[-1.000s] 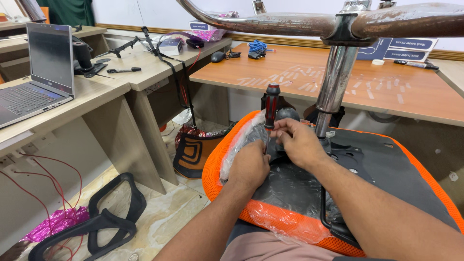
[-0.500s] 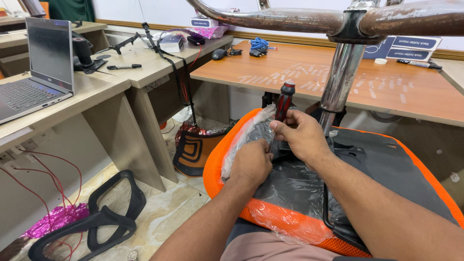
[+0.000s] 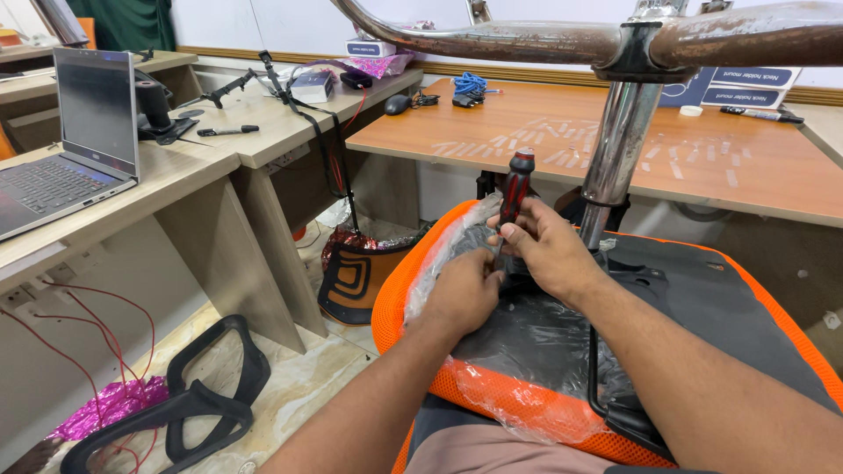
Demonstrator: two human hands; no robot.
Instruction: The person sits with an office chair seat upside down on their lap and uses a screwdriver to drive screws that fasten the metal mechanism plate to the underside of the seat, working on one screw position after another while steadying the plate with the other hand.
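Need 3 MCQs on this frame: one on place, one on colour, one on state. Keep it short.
1. Where is the laptop?
A. on the left desk
B. on the floor
C. on the chair seat

2. What colour is the mesh rim of the upturned chair seat?
A. blue
B. orange
C. white

3. What is the right hand doing?
A. lying open on the desk
B. gripping the red-and-black screwdriver, handle up
C. holding a marker

Answers:
1 A, it stands open on the pale desk at left.
2 B, the edge under the plastic wrap is orange.
3 B, its fingers close round the tool just below the handle, with the left hand beside it on the seat's underside.
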